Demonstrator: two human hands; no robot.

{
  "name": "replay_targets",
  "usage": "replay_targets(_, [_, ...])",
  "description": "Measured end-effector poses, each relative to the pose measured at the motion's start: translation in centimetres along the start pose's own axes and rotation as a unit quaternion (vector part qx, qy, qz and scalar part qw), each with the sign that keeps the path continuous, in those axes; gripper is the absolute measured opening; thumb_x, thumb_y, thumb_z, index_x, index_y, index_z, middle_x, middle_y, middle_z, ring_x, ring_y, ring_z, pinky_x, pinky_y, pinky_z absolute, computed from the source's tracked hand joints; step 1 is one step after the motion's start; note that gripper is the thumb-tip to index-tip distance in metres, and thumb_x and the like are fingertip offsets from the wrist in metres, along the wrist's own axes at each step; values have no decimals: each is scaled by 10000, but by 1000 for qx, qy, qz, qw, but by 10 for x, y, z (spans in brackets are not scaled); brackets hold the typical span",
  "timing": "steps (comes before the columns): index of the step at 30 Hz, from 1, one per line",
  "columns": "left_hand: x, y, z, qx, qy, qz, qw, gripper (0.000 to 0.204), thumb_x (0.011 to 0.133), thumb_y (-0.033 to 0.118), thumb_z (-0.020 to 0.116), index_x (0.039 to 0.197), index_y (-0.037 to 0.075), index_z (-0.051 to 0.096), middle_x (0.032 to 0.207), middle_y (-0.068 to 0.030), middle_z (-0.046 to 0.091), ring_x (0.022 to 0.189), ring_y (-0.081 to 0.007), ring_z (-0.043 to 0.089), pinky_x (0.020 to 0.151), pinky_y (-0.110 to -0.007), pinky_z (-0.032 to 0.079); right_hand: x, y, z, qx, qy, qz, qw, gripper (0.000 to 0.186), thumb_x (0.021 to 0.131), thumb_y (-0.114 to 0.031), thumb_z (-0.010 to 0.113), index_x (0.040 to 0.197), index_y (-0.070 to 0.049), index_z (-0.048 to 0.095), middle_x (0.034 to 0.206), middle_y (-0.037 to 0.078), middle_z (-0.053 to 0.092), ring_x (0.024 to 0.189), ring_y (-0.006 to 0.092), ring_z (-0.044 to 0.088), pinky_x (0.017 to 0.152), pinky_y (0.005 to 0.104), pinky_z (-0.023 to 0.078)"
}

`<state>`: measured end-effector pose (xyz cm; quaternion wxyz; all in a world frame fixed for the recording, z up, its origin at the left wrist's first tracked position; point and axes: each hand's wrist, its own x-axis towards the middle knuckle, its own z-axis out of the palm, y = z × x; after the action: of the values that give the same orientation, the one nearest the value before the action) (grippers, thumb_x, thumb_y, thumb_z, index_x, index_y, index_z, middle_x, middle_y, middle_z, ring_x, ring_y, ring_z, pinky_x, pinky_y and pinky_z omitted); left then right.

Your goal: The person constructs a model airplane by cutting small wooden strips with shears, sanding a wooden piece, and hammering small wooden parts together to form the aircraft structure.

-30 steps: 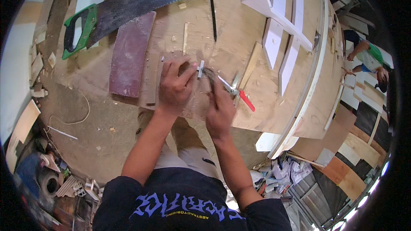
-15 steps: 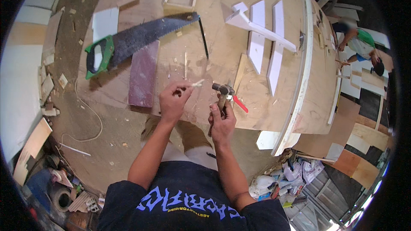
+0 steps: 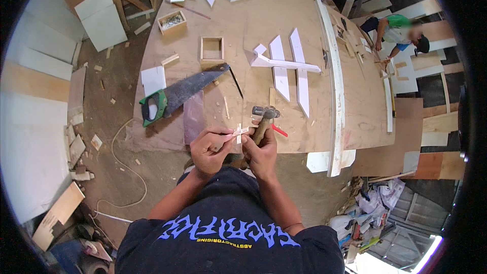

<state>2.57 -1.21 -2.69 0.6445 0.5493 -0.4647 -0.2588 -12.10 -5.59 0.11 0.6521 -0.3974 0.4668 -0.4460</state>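
Observation:
My left hand (image 3: 209, 150) is closed, pinching a small cross-shaped piece of pale wood (image 3: 239, 133) by its left end. In my right hand (image 3: 261, 152) is a hammer (image 3: 266, 112), gripped by its wooden handle with the head pointing up and away from me. Thumb and fingertip of that same hand also meet the right side of the wooden cross. Both hands are over the near edge of the plywood worktable (image 3: 238, 12). Just beyond the hammer lies a tool with a red handle (image 3: 280, 131), partly hidden.
A green-handled handsaw (image 3: 195, 89) rests on the table, partly over a maroon board (image 3: 193, 116). Farther right lies a white plane-like wooden assembly (image 3: 289, 65). Two wooden boxes stand behind, one holding hardware (image 3: 172, 22). A co-worker (image 3: 398, 33) bends at far right.
My hands have come together: the right hand, still holding the hammer, now touches the wooden piece in my left. That piece now shows as a cross. The view has shifted, showing more of the table's far side.

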Motion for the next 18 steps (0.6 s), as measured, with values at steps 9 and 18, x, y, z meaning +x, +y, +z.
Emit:
replay_targets(9, [24,35,-50,-164,-112,-110,974,118,902,-61,745,1018,-39,733,1063,-119,714,988,-161,694,865,-274,545,-15,-15,28,9,-54,-77,996,491,877,70,741,1281,-37,484,952,39,667,824,96,623,734,253,507])
replay_targets(18, [38,39,-74,-246,-238,-168,924,213,875,-138,729,1072,-59,737,1052,-94,674,954,-164,689,829,-272,575,-28,-45,47,-79,-115,-146,979,433,819,81,714,1194,-24,523,883,18,651,839,81,633,785,250,523])
